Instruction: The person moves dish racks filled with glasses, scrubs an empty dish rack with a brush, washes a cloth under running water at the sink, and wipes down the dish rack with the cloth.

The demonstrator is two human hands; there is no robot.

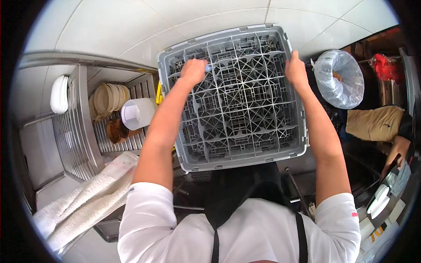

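Note:
A grey dishwasher rack [250,81] with a grid of square compartments is in front of me, tilted slightly. My right hand [297,70] is closed round its right rim, near the upper corner. Over the upper left compartments, my left hand [193,72] is curled into a fist. A small pale bluish thing [208,68] shows at its fingers, too little of it visible to name. The compartments that I can see into hold no dishes.
On slatted metal shelves at left are stacked plates [105,98], a white round container [137,114] and brown bowls [117,130]. White towels [87,197] hang below. At right are a bin lined with clear plastic [340,79] and another person's arm [397,151].

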